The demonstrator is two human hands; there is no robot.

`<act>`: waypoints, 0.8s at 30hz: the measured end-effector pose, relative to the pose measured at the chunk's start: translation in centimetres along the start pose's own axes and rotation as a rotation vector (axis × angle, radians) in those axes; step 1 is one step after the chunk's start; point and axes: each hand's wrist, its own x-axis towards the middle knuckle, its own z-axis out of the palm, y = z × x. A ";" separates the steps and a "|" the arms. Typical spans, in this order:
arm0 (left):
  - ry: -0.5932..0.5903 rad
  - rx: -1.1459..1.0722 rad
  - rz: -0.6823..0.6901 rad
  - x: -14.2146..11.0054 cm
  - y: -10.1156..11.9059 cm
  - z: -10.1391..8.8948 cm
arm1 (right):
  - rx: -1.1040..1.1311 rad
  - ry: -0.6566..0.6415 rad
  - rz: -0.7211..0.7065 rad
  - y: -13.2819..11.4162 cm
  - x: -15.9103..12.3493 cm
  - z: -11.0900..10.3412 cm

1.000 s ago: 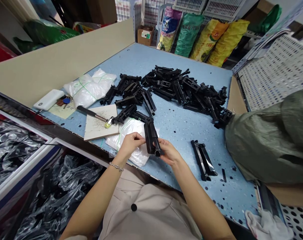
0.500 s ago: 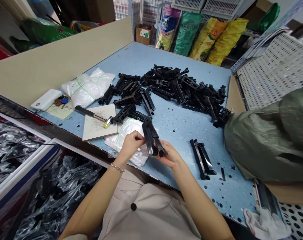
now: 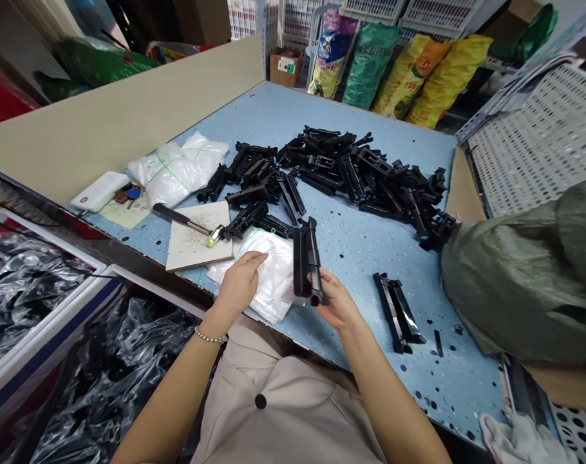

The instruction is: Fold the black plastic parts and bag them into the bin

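My right hand (image 3: 339,301) grips the lower end of a black plastic part (image 3: 306,261), two long parallel bars joined together, held tilted above the table's front edge. Over a stack of clear plastic bags (image 3: 274,283), my left hand (image 3: 242,280) has its index finger and thumb pinched together at the top bag's edge; its other fingers are curled and partly hidden. To the right lies a matching black part (image 3: 398,312) on the blue table. A large pile of similar black parts (image 3: 360,171) spreads across the middle.
A hammer (image 3: 187,222) rests on a pale board (image 3: 196,251) at left. Behind it are a tied bundle of plastic bags (image 3: 170,171), a white power bank (image 3: 100,192) and keys (image 3: 132,193). A green-grey sack (image 3: 525,277) bounds the right side. Small black scraps dot the table.
My left hand has let go of the black part and moved left onto the plastic bags. The right hand now holds the part alone, slightly further right and more upright.
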 end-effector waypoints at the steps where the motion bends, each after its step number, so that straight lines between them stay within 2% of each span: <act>1: -0.005 -0.032 -0.021 0.2 0.0 0.0 | 0.013 -0.034 0.049 0.1 -0.6 0.1; 4: -0.011 -0.111 -0.039 0.4 0.0 0.0 | 0.001 -0.156 0.275 0.9 -1.8 -0.1; 7: -0.037 -0.112 0.056 -0.3 0.8 -0.2 | 0.023 -0.164 0.350 2.1 -1.7 -0.7; 10: -0.210 -0.127 0.251 -2.0 2.6 -0.2 | 0.069 -0.094 0.264 2.6 -0.5 -0.9; 12: -0.339 -0.154 0.335 -3.0 3.9 -0.1 | 0.013 -0.028 0.158 2.6 0.1 -0.4; 14: -0.394 -0.174 0.314 -3.7 4.8 -0.2 | -0.116 0.028 0.048 2.8 0.1 0.5; 16: -0.355 -0.178 0.259 -4.2 5.4 -0.7 | -0.254 -0.009 -0.021 3.3 -0.5 1.4; 18: -0.275 -0.157 0.251 -4.7 5.6 -2.0 | -0.368 -0.159 -0.021 3.7 -1.4 2.0; 20: -0.194 -0.103 0.253 -5.7 5.5 -4.5 | -0.495 -0.277 -0.019 3.8 -2.3 1.8; 22: -0.120 -0.039 0.190 -7.2 4.5 -8.0 | -0.732 -0.251 -0.135 3.5 -2.7 0.8; 24: -0.069 0.017 0.045 -9.0 2.3 -11.9 | -1.053 -0.170 -0.347 3.1 -2.7 -0.5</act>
